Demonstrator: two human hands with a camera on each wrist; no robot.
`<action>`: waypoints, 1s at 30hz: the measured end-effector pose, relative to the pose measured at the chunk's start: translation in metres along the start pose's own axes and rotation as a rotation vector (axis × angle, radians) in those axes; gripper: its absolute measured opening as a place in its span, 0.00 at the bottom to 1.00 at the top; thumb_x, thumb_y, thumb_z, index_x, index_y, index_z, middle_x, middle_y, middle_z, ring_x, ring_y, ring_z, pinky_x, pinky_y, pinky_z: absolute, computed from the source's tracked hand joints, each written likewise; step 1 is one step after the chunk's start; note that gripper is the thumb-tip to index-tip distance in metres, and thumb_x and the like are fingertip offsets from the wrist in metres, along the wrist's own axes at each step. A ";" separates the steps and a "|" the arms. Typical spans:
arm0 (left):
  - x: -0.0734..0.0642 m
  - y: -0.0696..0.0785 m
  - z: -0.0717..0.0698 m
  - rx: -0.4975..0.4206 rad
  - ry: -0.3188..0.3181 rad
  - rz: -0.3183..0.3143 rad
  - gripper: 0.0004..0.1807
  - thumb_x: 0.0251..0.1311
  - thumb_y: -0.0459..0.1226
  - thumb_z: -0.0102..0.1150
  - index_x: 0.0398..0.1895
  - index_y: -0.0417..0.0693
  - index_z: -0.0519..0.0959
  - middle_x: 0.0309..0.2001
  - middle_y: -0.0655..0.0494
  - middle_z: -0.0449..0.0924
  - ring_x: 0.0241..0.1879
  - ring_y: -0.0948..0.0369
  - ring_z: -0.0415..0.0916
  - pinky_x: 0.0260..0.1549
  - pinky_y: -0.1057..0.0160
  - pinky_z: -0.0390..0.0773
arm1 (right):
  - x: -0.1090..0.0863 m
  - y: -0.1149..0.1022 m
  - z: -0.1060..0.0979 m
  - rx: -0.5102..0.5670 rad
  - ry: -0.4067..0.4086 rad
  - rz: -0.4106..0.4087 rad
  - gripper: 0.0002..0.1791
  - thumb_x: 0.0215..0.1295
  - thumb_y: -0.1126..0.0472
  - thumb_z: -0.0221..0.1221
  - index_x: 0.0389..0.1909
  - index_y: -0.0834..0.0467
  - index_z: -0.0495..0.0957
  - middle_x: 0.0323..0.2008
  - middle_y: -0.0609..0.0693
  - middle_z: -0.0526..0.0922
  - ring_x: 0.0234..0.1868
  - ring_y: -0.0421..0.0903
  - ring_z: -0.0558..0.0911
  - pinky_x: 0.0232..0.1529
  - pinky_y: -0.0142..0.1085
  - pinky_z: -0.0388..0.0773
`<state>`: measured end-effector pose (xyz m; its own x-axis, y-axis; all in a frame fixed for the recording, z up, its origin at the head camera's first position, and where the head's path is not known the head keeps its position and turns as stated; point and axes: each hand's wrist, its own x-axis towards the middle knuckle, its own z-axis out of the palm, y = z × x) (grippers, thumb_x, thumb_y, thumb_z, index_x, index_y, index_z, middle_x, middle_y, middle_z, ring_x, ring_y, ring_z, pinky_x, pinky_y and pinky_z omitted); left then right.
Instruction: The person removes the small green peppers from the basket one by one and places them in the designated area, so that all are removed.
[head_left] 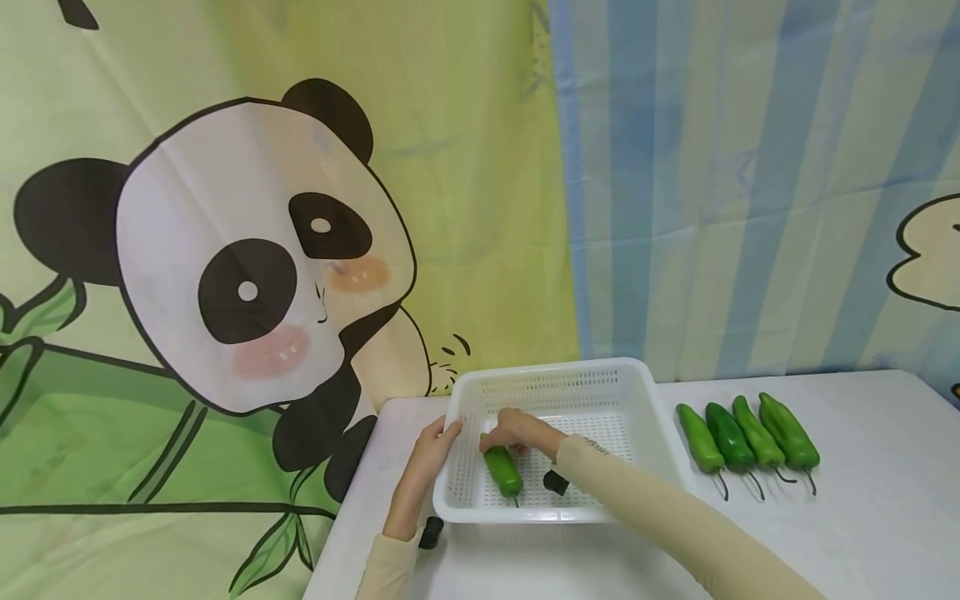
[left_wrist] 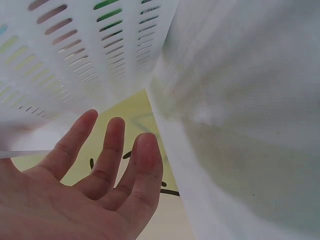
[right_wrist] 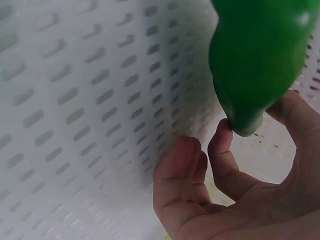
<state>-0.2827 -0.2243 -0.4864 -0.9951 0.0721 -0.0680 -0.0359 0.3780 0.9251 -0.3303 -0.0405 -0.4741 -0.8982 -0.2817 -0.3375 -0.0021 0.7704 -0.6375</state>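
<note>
A white plastic basket [head_left: 645, 417] with slotted walls stands on the table. Over its left rim my left hand [head_left: 427, 462] has the thumb hooked, while the fingers [left_wrist: 148, 155] extend along the outside, loosely spread beneath the slotted wall in the left wrist view. Inside the basket my right hand [head_left: 525, 429] pinches the tip of a green pepper [head_left: 502, 472] between thumb and index finger. That pepper [right_wrist: 260, 55] slants with its stem end toward the front wall; whether it touches the basket floor I cannot tell. The other right fingers curl beside the slotted plastic.
Several green peppers [head_left: 735, 437] lie side by side on the white tabletop [head_left: 870, 500], right of the basket, stems toward me. A curtain [head_left: 480, 208] with a panda print hangs behind the table. Black wrist devices [head_left: 556, 482] sit at both wrists.
</note>
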 end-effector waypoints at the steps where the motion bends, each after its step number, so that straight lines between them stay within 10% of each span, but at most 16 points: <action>1: 0.000 0.000 0.000 0.000 0.000 0.001 0.32 0.76 0.54 0.44 0.74 0.45 0.65 0.54 0.35 0.82 0.41 0.49 0.87 0.34 0.53 0.89 | 0.000 0.001 -0.001 0.025 -0.010 0.009 0.21 0.56 0.48 0.70 0.35 0.60 0.75 0.24 0.49 0.73 0.25 0.45 0.74 0.37 0.41 0.86; 16: -0.001 0.004 0.002 0.023 0.035 -0.003 0.31 0.75 0.55 0.47 0.72 0.48 0.68 0.54 0.39 0.82 0.38 0.55 0.86 0.33 0.56 0.89 | -0.009 0.026 -0.054 0.425 -0.203 0.089 0.17 0.60 0.50 0.70 0.40 0.57 0.79 0.48 0.55 0.79 0.51 0.54 0.81 0.57 0.49 0.83; 30: -0.002 0.003 0.002 0.001 0.042 -0.011 0.32 0.75 0.54 0.46 0.73 0.45 0.67 0.54 0.38 0.82 0.39 0.54 0.86 0.34 0.55 0.89 | -0.031 0.050 -0.095 0.413 -0.274 0.106 0.16 0.64 0.46 0.66 0.43 0.53 0.77 0.45 0.55 0.80 0.54 0.57 0.83 0.59 0.54 0.81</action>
<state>-0.2805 -0.2217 -0.4837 -0.9976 0.0290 -0.0623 -0.0467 0.3796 0.9240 -0.3448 0.0614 -0.4298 -0.7357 -0.3964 -0.5492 0.3064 0.5283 -0.7918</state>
